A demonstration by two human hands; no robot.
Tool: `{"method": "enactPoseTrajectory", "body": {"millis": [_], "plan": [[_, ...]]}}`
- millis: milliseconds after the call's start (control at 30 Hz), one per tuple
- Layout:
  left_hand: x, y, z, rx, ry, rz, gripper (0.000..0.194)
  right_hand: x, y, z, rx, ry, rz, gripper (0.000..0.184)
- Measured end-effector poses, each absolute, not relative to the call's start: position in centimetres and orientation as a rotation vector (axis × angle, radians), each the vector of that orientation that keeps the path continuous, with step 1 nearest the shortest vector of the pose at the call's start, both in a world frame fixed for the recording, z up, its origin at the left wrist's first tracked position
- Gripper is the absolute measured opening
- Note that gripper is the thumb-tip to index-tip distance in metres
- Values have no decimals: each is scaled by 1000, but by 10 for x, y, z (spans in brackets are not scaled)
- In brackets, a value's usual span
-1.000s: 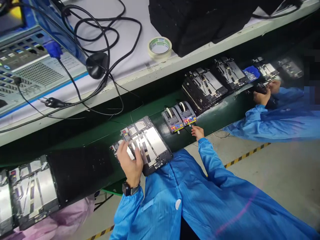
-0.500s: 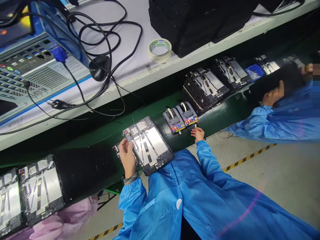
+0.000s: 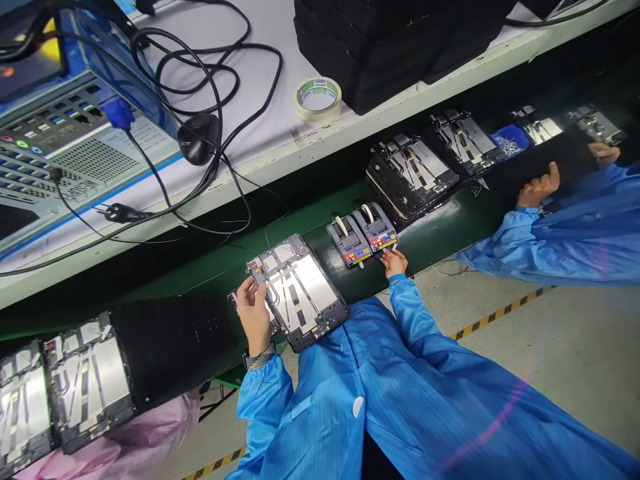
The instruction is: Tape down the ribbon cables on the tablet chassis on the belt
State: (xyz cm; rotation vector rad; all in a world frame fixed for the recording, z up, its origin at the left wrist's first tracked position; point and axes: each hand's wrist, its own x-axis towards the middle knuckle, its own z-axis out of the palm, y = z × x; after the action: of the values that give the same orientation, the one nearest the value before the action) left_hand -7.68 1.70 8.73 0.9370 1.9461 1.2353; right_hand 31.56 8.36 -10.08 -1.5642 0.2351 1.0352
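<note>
An opened tablet [image 3: 305, 290] with silver battery plates and black ribbon cables lies tilted in front of me, its lower edge by my lap. My left hand [image 3: 254, 313] grips its left edge, thumb on top; the fingers underneath are partly hidden. A further board part [image 3: 274, 325] shows just beyond that hand. My right hand [image 3: 394, 264] is closed at the front of the right tape dispenser [image 3: 375, 227], fingertips pinched at a short white tape strip [image 3: 395, 247]. Beside it stands the left tape dispenser [image 3: 349, 240], a small tape end poking from its front.
Stacked opened tablets [image 3: 413, 170] stand right of the dispensers, near a blue tray of small parts [image 3: 510, 141]. A co-worker's hand [image 3: 539, 187] is at the right. More tablets [image 3: 90, 380] lie on the left. Above runs a shelf with a tape roll [image 3: 319, 100] and cables.
My right hand has shifted slightly left and up, against the dispenser's front at the tape strip. The left hand and tablet have hardly moved. The co-worker's hands have moved a little.
</note>
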Motion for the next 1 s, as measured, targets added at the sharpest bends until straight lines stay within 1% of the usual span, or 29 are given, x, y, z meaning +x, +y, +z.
{"method": "enactPoseTrajectory", "body": {"millis": [167, 300, 367, 433, 500, 567, 633, 733, 800, 933, 1000], "plan": [[-75, 23, 105, 1112, 2030, 1268, 43, 310, 88, -98, -1623, 224, 964, 50], [-65, 29, 136, 1494, 2189, 1279, 39, 304, 84, -100, -1726, 155, 814, 49], [-56, 37, 152, 1697, 2173, 1185, 37, 301, 76, -97, -1779, 99, 740, 48], [-44, 49, 164, 1874, 2101, 986, 41, 300, 64, -87, -1801, -42, 678, 51], [-33, 67, 169, 2009, 2018, 729, 53, 298, 54, -64, -1781, -269, 644, 57], [-24, 87, 168, 2091, 1959, 522, 67, 290, 50, -27, -1707, -541, 664, 63], [-19, 105, 163, 2131, 1909, 364, 74, 275, 57, 16, -1566, -825, 725, 66], [-22, 122, 159, 2104, 1813, 149, 73, 240, 86, 74, -1357, -1138, 822, 66], [-27, 128, 161, 2043, 1796, 60, 71, 214, 112, 98, -1270, -1315, 872, 70], [-38, 137, 173, 1901, 1795, -13, 63, 175, 161, 115, -1134, -1757, 944, 84], [-41, 143, 177, 1838, 1775, -27, 63, 166, 175, 117, -1081, -1967, 943, 90]]}}
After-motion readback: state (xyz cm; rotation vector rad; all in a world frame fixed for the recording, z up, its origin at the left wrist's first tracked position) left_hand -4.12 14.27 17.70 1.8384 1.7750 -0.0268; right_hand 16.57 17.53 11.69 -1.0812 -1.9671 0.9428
